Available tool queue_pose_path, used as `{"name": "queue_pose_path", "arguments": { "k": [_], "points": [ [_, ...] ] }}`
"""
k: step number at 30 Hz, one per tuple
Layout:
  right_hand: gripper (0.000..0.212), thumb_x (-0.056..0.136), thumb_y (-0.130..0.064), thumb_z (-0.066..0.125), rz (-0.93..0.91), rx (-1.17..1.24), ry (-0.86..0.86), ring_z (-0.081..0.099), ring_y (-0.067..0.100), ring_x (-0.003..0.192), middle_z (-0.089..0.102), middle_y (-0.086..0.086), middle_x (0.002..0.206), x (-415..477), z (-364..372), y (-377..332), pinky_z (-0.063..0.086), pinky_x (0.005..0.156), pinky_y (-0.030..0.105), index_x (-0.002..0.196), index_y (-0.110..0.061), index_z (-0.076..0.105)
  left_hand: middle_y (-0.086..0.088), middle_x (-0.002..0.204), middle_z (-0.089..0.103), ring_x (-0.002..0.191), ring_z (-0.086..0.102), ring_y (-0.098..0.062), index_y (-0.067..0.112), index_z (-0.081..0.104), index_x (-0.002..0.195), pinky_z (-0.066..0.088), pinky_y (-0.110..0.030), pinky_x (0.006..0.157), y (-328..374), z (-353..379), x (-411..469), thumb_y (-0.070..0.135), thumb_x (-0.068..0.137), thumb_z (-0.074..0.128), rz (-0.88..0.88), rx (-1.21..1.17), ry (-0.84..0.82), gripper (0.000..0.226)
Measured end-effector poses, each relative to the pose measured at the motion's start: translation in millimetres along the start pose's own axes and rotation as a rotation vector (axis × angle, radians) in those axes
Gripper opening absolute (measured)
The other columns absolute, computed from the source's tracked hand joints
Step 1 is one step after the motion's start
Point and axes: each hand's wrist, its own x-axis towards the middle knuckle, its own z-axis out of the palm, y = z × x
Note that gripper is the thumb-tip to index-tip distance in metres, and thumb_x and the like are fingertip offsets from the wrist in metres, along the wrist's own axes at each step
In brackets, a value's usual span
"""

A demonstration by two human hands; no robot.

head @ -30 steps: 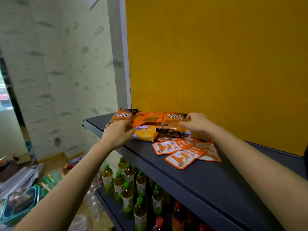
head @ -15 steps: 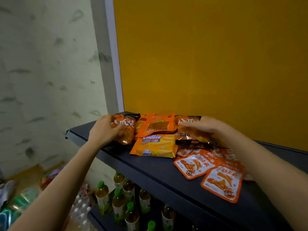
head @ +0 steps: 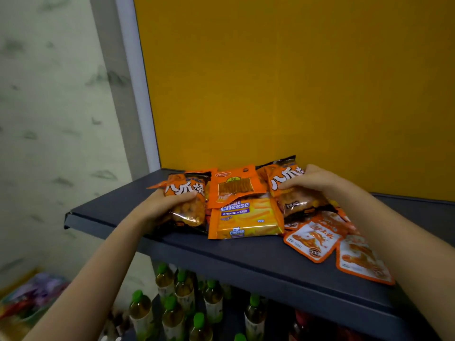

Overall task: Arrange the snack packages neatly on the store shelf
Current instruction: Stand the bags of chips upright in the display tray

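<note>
Left hand [head: 157, 208] grips one snack bag [head: 190, 215], right hand [head: 313, 180] a second bag [head: 303, 203], near perhaps four sachets [head: 312, 240].

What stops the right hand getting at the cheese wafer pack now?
Likely yes, once freed: the right hand grips a snack bag. The wafer pack lies close beside it, front bare; an orange pack overlaps its top.
</note>
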Motion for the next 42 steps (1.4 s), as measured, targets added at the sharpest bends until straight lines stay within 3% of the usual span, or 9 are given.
{"name": "queue_pose_path", "arguments": {
  "k": [5,8,13,16,24,27,32,39,42],
  "points": [
    [0.046,0.063,-0.025,0.085,-0.030,0.068,0.171,0.058,0.026,0.091,0.061,0.010,0.101,-11,5,-4,0.049,0.077,0.036,0.092,-0.011,0.052,-0.007,0.101,0.070,0.092,0.067,-0.023,0.019,0.061,0.097,0.055,-0.033,0.079,-1,-7,-1,0.022,0.078,0.072,-0.034,-0.063,0.021,0.022],
    [0.069,0.065,-0.029,0.084,-0.024,0.101,0.268,0.053,0.028,0.106,0.053,0.011,0.114,-18,0,-8,0.046,0.083,0.037,0.117,-0.007,0.044,-0.008,0.104,0.069,0.099,0.065,-0.026,0.014,0.058,0.109,0.052,-0.041,0.091,5,-16,-1,0.026,0.074,0.075,0.000,-0.081,0.068,0.041],
    [0.083,0.063,-0.035,0.084,-0.035,0.224,0.360,0.053,0.031,0.113,0.053,0.013,0.126,-36,-18,-8,0.049,0.092,0.046,0.126,-0.007,0.039,-0.004,0.090,0.065,0.083,0.063,-0.020,0.019,0.054,0.089,0.052,-0.030,0.072,39,-11,-6,0.022,0.078,0.071,0.154,-0.164,0.080,0.020],
    [0.083,0.059,-0.039,0.084,-0.013,0.264,0.398,0.056,0.031,0.111,0.054,0.012,0.124,-53,-30,-1,0.052,0.089,0.047,0.124,-0.010,0.040,-0.007,0.099,0.066,0.086,0.065,-0.022,0.014,0.053,0.109,0.053,-0.031,0.071,60,13,-4,0.029,0.073,0.075,0.193,-0.161,0.029,0.045],
    [0.063,0.068,-0.031,0.081,0.068,0.304,0.546,0.057,0.026,0.106,0.054,0.006,0.113,-126,-96,58,0.051,0.092,0.048,0.111,-0.016,0.037,-0.012,0.118,0.062,0.101,0.063,-0.028,0.010,0.039,0.134,0.054,-0.041,0.086,92,138,-6,0.036,0.065,0.080,0.200,-0.133,-0.201,0.084],
    [0.073,0.068,-0.034,0.080,0.145,0.267,0.629,0.056,0.027,0.110,0.053,0.007,0.119,-163,-134,89,0.049,0.095,0.047,0.124,-0.012,0.037,-0.012,0.116,0.062,0.098,0.064,-0.028,0.008,0.041,0.132,0.055,-0.036,0.076,104,193,-16,0.035,0.066,0.080,0.203,-0.140,-0.307,0.081],
    [0.065,0.067,-0.033,0.081,0.230,0.274,0.747,0.059,0.027,0.106,0.054,0.007,0.117,-233,-196,143,0.052,0.092,0.046,0.110,-0.017,0.035,-0.013,0.115,0.064,0.096,0.066,-0.029,0.009,0.045,0.128,0.056,-0.037,0.076,123,294,-48,0.034,0.066,0.081,0.213,-0.152,-0.483,0.076],
    [0.071,0.063,-0.035,0.083,0.313,0.270,0.887,0.063,0.028,0.100,0.059,0.006,0.115,-340,-290,219,0.055,0.086,0.045,0.114,-0.015,0.038,-0.012,0.118,0.061,0.094,0.064,-0.027,0.008,0.041,0.131,0.053,-0.030,0.066,144,445,-131,0.031,0.070,0.078,0.226,-0.149,-0.696,0.074],
    [0.070,0.064,-0.033,0.083,0.338,0.268,0.928,0.064,0.027,0.099,0.059,0.005,0.113,-381,-321,251,0.055,0.086,0.045,0.115,-0.015,0.039,-0.011,0.117,0.063,0.092,0.065,-0.025,0.009,0.043,0.129,0.054,-0.033,0.072,150,500,-162,0.031,0.068,0.079,0.215,-0.163,-0.761,0.075]
  ]
}}
